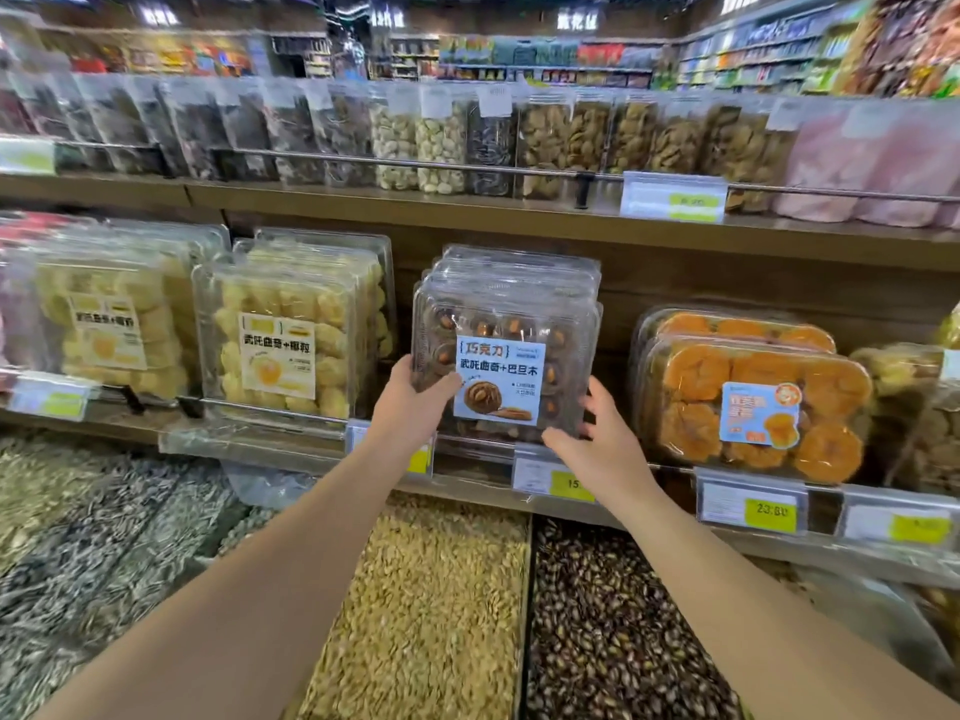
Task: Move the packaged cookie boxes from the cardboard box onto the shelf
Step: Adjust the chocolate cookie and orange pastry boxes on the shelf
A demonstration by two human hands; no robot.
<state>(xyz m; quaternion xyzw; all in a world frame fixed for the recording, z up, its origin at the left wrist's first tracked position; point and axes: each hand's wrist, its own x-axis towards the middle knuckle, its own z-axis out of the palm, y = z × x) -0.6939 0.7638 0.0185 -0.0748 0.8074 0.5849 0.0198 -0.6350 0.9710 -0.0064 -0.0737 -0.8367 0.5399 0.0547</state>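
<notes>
- Seed bins [431, 605] are lying nearest, below the shelf; both forearms are reaching over them toward the cookie row.
- Left hand [410, 402] is gripping the lower left edge of the front cookie box [506, 350], thumb lying on its clear face beside the blue label.
- Right hand [597, 439] is cupping the box's lower right corner, fingers loosely spread against it; it looks more like steadying than a firm grasp.
- Box is standing upright at the shelf rail [467, 441], leaning back on two or three like boxes behind it; yellow boxes [275, 350] are standing to its left, orange boxes [753, 402] to its right.
- Step in hand, as I judge it: seating this box at the front of its stack.
- Next move is calling for squaring it against the rail, letting go without tipping it, then turning back to the cardboard box, which is out of view.
</notes>
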